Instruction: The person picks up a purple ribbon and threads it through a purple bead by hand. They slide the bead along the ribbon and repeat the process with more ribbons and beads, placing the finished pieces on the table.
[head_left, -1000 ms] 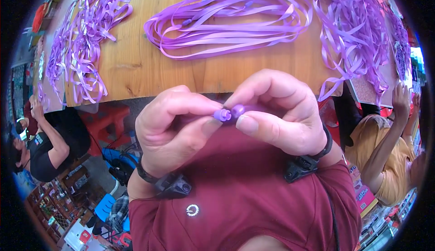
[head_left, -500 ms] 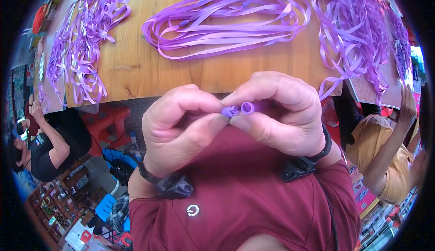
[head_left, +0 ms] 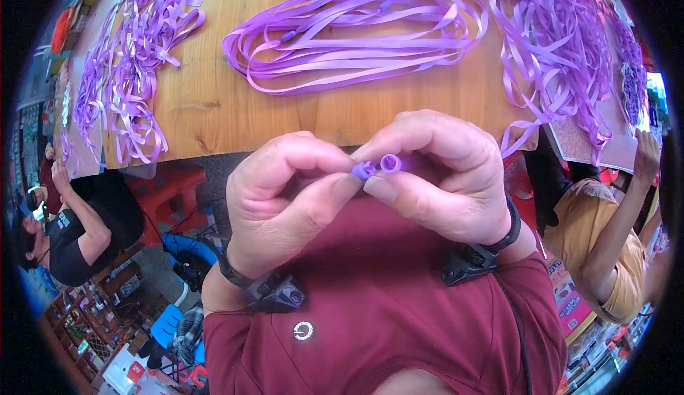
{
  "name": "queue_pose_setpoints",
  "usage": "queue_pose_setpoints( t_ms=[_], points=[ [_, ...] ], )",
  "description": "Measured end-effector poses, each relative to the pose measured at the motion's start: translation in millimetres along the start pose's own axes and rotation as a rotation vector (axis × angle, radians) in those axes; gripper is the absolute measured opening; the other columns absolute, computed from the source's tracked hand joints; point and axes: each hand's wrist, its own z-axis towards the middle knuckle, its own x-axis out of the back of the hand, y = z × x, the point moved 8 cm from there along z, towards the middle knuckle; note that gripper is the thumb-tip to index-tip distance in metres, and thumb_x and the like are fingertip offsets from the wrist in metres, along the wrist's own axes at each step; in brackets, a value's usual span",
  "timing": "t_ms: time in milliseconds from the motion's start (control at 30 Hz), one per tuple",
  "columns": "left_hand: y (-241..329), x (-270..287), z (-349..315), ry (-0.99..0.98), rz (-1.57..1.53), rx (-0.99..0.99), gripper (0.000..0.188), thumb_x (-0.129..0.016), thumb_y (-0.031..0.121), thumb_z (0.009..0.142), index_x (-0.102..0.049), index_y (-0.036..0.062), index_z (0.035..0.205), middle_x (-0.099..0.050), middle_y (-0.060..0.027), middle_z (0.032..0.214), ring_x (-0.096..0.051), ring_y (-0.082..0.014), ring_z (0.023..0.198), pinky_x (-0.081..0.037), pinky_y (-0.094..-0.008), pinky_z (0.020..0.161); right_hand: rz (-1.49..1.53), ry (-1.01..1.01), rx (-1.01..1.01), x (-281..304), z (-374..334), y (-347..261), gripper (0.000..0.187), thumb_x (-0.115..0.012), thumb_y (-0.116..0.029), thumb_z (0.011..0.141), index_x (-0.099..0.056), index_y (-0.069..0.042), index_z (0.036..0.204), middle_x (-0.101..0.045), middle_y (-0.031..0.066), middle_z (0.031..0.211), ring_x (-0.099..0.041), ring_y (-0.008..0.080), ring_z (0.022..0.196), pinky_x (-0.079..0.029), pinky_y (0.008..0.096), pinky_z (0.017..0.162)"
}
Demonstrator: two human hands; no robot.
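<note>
Just off the near table edge, both my hands meet in front of my chest. Between thumb and forefinger, my left hand (head_left: 288, 199) pinches a small purple plastic clasp piece (head_left: 364, 170). My right hand (head_left: 445, 178) grips a purple hollow cap (head_left: 390, 163), its round open end showing. The two pieces sit close side by side; whether they touch I cannot tell. Fingers hide most of both pieces. Beyond my hands, a looped bundle of purple ribbon lanyards (head_left: 342, 74) lies on the wooden table (head_left: 192, 110).
Tangled purple ribbons lie in a heap on the left (head_left: 142, 60) and in a larger heap on the right (head_left: 552, 53), some hanging over the edge. A person in black (head_left: 75, 242) sits at left, another in yellow (head_left: 595, 252) at right. A red stool (head_left: 167, 199) stands below the table.
Both hands stay nearly in place, the two purple pieces turning slightly between the fingertips. The person at the right has shifted their arm a little.
</note>
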Motion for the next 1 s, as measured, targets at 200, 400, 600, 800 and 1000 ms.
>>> queue_pose_setpoints(
  t_ms=[200, 400, 600, 800, 1000],
  points=[
    [-0.4, 1.0, -0.8, 0.022, 0.061, 0.002, 0.010, -0.062, -0.003, 0.076, -0.059, -0.0010, 0.085, -0.057, -0.0050, 0.075, -0.052, -0.0074, 0.065, -0.040, -0.0188, 0.056, -0.029, -0.046, -0.030, 1.4, -1.0, 0.0, 0.014, -0.059, 0.001, 0.078, -0.059, 0.003, 0.092, -0.060, 0.0065, 0.084, -0.055, 0.0096, 0.075, -0.043, 0.0212, 0.068],
    [3.5, 1.8, 0.3, 0.033, 0.170, -0.020, 0.009, -0.063, -0.003, 0.075, -0.059, -0.0011, 0.082, -0.057, -0.0043, 0.071, -0.051, -0.0070, 0.062, -0.039, -0.0188, 0.054, 0.201, 0.050, -0.234, 0.5, -5.6, 15.8, 0.010, -0.058, -0.004, 0.081, -0.058, 0.001, 0.090, -0.061, 0.0049, 0.084, -0.052, 0.0063, 0.070, -0.041, 0.0189, 0.063],
    [-4.2, 3.5, -2.2, 0.059, 0.033, 0.061, 0.007, -0.062, -0.004, 0.075, -0.060, -0.0012, 0.081, -0.056, -0.0028, 0.070, -0.049, -0.0058, 0.062, -0.038, -0.0183, 0.054, 0.380, 0.065, -0.302, -2.4, -4.9, 19.5, 0.007, -0.058, -0.006, 0.081, -0.059, -0.001, 0.087, -0.061, 0.0036, 0.081, -0.046, 0.0023, 0.060, -0.038, 0.0173, 0.056],
    [-9.1, -0.5, -3.6, 0.033, -0.136, 0.101, 0.012, -0.059, -0.005, 0.075, -0.058, -0.0017, 0.087, -0.053, -0.0018, 0.075, -0.047, -0.0046, 0.064, -0.036, -0.0176, 0.055, 0.446, 0.111, -0.303, -2.3, -4.5, 20.8, 0.010, -0.057, -0.008, 0.082, -0.059, 0.000, 0.087, -0.060, 0.0032, 0.074, -0.046, 0.0039, 0.058, -0.038, 0.0177, 0.055],
    [10.9, -0.4, 2.6, 0.094, 0.124, -0.103, 0.019, -0.065, 0.001, 0.072, -0.056, 0.0010, 0.089, -0.051, -0.0042, 0.079, -0.046, -0.0086, 0.066, -0.037, -0.0200, 0.056, 0.439, 0.115, -0.336, -1.2, -5.3, 23.2, 0.014, -0.055, -0.011, 0.084, -0.059, 0.001, 0.089, -0.056, 0.0015, 0.068, -0.047, 0.0047, 0.058, -0.038, 0.0182, 0.055]
  ],
)
